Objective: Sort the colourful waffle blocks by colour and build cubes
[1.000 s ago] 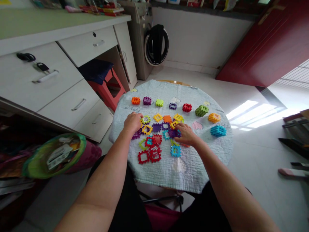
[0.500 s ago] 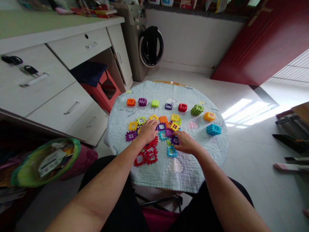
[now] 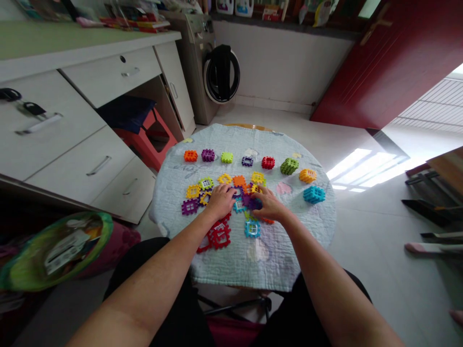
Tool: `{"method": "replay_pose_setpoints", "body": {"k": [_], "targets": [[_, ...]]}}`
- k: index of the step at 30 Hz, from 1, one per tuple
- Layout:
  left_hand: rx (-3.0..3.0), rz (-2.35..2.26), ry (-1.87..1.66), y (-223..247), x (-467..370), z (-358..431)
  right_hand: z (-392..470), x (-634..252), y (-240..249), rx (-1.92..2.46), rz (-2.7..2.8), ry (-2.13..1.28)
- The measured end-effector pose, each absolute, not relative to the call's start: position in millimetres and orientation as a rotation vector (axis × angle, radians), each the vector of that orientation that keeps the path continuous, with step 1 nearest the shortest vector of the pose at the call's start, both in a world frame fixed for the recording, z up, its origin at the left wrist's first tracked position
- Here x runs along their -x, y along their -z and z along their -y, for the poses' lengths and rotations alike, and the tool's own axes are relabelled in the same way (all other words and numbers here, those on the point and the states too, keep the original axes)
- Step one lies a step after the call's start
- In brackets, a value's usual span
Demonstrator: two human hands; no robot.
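Under right hand (image 3: 268,204), purple tile (image 3: 255,203); left hand (image 3: 220,199) half-curled among other tiles (image 3: 239,181) (grip on either: can't tell); likely picking step, next needs clean pinch.

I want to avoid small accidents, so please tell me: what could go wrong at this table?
The left hand and right hand are among crowded, overlapping pieces, so either might drag neighbours along.

The blue stack stands near the cloth's right edge; a bump could topple it.

The cloth could slip if pulled, upsetting the other stacks.
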State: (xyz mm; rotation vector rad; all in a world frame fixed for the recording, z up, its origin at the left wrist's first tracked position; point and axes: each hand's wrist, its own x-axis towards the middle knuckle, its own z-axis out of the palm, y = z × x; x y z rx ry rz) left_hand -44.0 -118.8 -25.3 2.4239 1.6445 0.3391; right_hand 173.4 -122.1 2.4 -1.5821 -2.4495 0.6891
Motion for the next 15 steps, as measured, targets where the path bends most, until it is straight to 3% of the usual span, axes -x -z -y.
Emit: {"method": "replay_pose_setpoints", "body": {"k": [10, 15], "targets": [[-2.351, -1.711, -0.36, 25.6, 45.6, 113.2, 120.4, -193.2, -12.9, 1.603, 2.273, -0.552], [-2.398, -1.689, -0.322, 25.7, 44.4, 113.7, 119.9, -215.1, -22.2, 1.809, 2.208, -0.641]]}}
